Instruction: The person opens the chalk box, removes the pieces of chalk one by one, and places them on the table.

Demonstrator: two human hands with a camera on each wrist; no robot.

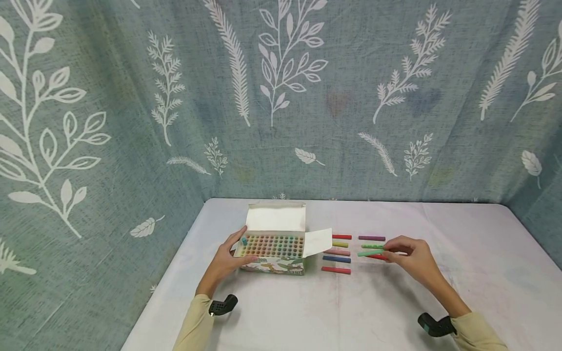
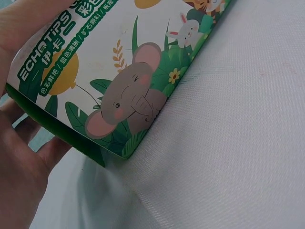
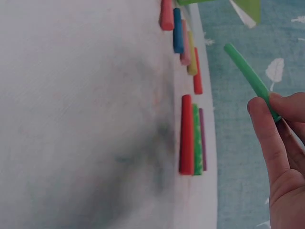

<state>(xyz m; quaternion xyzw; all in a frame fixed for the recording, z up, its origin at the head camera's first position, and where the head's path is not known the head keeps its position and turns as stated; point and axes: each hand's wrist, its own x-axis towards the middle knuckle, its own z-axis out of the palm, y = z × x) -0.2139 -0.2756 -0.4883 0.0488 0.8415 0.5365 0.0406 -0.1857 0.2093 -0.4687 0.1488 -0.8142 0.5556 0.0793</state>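
An open cardboard box of chalk (image 1: 276, 266), printed with animals, stands on the table packed with rows of coloured chalk ends. One blue stick (image 1: 244, 241) pokes up at its left end. My left hand (image 1: 223, 263) grips the box's left end, thumb along the front and fingers round the side. The elephant on the box front (image 2: 128, 102) fills the left wrist view. My right hand (image 1: 414, 257) pinches a light green chalk stick (image 3: 248, 71) between thumb and fingers, raised off the table. Below it lie a red stick (image 3: 187, 136), a speckled green stick (image 3: 197, 143) and a purple stick (image 1: 371, 238).
Between box and right hand lies a column of chalk: a red stick (image 1: 342, 237), a yellow stick (image 1: 340, 244), a pink stick (image 1: 337, 252), a blue stick (image 1: 336, 259) and a pinkish-red stick (image 1: 335, 270). The box's side flap (image 1: 318, 242) sticks out towards them. A leaf-patterned curtain (image 1: 281, 146) hangs behind.
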